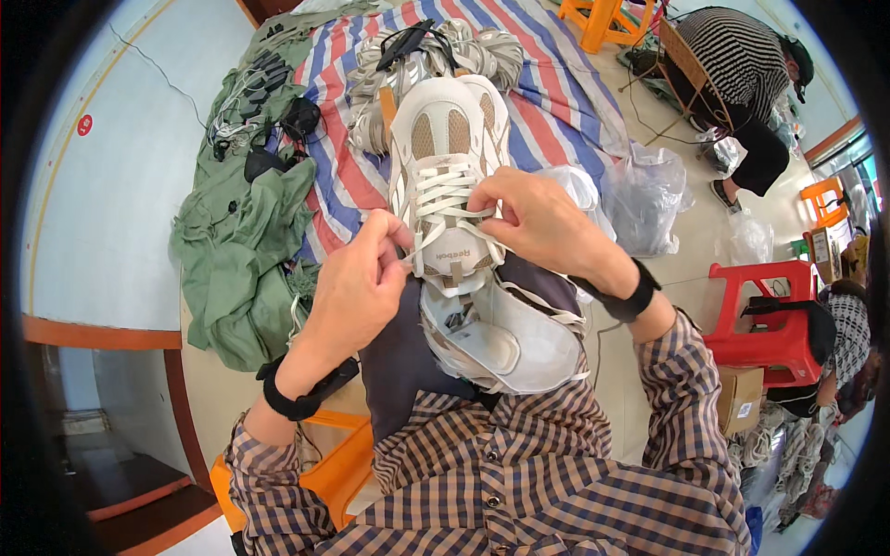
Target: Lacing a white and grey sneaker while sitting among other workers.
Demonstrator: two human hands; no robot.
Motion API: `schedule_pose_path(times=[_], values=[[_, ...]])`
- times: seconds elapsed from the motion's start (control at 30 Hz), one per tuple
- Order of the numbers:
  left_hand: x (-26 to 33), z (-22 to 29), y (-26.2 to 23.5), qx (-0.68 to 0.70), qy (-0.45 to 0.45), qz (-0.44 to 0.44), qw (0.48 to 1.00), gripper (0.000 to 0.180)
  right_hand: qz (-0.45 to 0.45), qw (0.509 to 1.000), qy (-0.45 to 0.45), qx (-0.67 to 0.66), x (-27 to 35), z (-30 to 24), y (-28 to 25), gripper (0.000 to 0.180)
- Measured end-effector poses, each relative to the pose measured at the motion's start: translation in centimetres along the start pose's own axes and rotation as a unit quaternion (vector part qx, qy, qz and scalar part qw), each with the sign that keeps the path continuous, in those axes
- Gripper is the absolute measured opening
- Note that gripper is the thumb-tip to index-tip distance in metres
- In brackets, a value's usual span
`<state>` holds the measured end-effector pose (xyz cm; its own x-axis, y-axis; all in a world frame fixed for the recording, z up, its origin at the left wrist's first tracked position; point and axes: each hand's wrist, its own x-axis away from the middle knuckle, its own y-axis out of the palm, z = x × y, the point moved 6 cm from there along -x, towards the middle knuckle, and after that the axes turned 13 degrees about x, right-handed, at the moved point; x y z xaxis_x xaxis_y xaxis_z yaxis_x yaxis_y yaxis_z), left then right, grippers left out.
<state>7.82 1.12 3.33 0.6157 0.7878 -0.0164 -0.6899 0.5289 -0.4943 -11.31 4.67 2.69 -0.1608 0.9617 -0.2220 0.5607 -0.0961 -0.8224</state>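
Observation:
A white and tan sneaker (pixel 443 130) points its toe away from me above my lap. White laces (pixel 445 190) criss-cross over its tongue. My left hand (pixel 362 283) is closed in a pinch on a lace at the left of the tongue. On the right side of the lacing, my right hand (pixel 538 222) also has its fingers pinched on a lace; the fingertips are partly hidden. Behind the toe, part of another similar shoe shows. A loosely laced white shoe (pixel 519 347) lies open on my lap, its pale inside showing.
A striped sheet (pixel 556 102) carries a heap of sneakers (pixel 496 56). Green cloth (pixel 241 269) and dark devices with cables (pixel 269 79) lie left. Right are a plastic bag (pixel 644 195), a red stool (pixel 765 320), a carton (pixel 739 398) and a bending person (pixel 732 56).

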Motion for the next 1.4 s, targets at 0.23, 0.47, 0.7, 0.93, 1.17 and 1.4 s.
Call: schedule_pose_path(times=[0.23, 0.47, 0.7, 0.93, 1.17, 1.4], values=[[-0.1, -0.7, 0.2, -0.033, 0.005, 0.012, 0.999, 0.017, 0.089, 0.991, 0.09, -0.043, 1.0, 0.4, 0.3, 0.019], [-0.3, -2.4, -3.7, -0.073, 0.059, 0.013, 0.995, 0.011, 0.128, 0.986, 0.089, -0.066, 2.0, 0.7, 1.3, 0.018], [-0.5, -3.7, -1.5, 0.011, 0.011, -0.06, 0.998, 0.006, 0.178, 0.983, 0.001, 0.04, 2.1, -0.4, 1.8, 0.019], [-0.6, -3.0, -1.1, 0.006, -0.043, -0.051, 0.998, 0.01, 0.217, 0.964, -0.06, 0.142, 1.8, -2.6, 2.2, 0.025], [-0.2, -3.6, 0.4, 0.103, -0.027, -0.037, 0.994, 0.012, 0.093, 0.98, -0.036, 0.169, 0.5, -2.0, 1.6, 0.016], [-0.6, -3.3, 0.7, 0.074, -0.03, -0.024, 0.997, 0.013, -0.071, 0.994, -0.081, -0.028, -0.3, 0.1, 0.7, 0.016]])
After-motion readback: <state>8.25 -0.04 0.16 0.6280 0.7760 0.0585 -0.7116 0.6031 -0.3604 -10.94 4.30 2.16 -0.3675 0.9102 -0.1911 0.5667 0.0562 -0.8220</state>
